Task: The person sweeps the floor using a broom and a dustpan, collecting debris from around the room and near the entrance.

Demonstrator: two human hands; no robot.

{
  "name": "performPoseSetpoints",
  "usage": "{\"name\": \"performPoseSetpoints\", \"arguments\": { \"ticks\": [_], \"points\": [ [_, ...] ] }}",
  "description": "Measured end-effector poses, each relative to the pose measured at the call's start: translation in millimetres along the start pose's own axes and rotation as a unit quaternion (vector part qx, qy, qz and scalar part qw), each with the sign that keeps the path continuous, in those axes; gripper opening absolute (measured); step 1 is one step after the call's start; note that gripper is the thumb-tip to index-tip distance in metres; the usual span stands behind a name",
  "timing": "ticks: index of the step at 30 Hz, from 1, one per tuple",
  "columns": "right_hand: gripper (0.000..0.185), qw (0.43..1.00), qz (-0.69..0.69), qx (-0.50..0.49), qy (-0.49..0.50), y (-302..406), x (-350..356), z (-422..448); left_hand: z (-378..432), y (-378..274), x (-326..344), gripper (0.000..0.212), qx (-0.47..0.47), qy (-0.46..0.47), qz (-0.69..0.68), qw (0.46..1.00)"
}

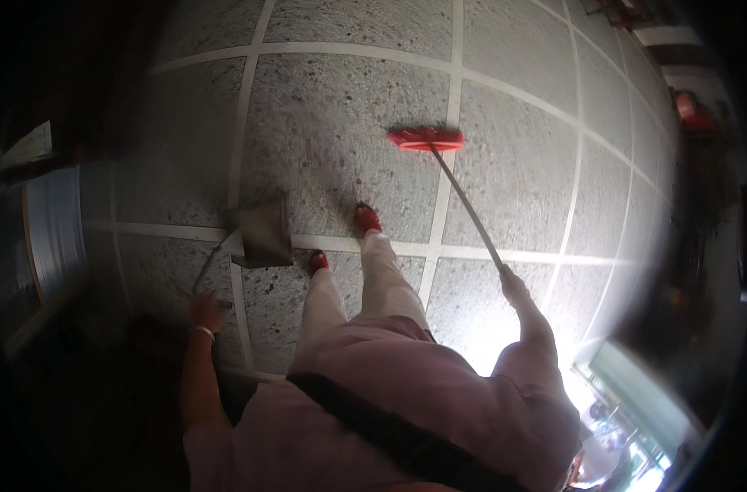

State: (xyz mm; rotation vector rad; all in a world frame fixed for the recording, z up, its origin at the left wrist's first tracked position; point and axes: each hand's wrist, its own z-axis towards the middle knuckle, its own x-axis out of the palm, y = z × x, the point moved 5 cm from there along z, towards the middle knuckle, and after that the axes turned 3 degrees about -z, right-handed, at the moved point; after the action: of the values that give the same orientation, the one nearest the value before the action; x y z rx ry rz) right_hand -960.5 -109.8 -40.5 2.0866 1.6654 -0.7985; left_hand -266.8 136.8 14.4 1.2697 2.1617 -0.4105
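Note:
My right hand (513, 288) grips the upper part of a broom's long handle. The red broom head (427, 139) rests on the speckled tile floor, ahead and to the right of my feet. On the left, my left hand (208, 312) is closed around the handle (208, 267) of a dustpan. The grey-brown dustpan pan (262, 232) is beside my left foot, close to the floor; whether it touches the floor I cannot tell. Small dark specks show on the tiles, and I cannot tell debris from the tile pattern.
Large terrazzo tiles (348, 111) with pale joints spread around my red shoes (367, 219). Dark furniture stands at the far left, near a pale ribbed panel (56, 227). A red object (692, 111) is at the right edge. Bright light falls at the lower right.

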Motion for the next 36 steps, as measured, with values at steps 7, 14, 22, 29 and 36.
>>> {"name": "performPoseSetpoints", "arguments": {
  "ticks": [7,14,22,29,36],
  "points": [
    [0.041,0.996,-0.038,-0.015,-0.084,2,38,-116,25,31,38,0.022,0.138,-0.172,0.024,0.975],
    [0.038,0.956,-0.016,-0.254,-0.146,173,55,-89,43,85,72,0.017,0.132,-0.065,0.055,0.988],
    [0.039,0.964,-0.051,-0.261,0.009,450,71,-38,-67,62,-7,0.025,0.07,-0.149,0.111,0.98],
    [0.026,0.948,-0.11,-0.299,0.022,377,127,16,-91,83,-33,0.02,-0.061,-0.063,0.044,0.995],
    [0.044,0.941,-0.143,-0.288,-0.107,39,83,52,-79,19,-71,0.02,-0.112,-0.029,0.024,0.993]
  ]
}}
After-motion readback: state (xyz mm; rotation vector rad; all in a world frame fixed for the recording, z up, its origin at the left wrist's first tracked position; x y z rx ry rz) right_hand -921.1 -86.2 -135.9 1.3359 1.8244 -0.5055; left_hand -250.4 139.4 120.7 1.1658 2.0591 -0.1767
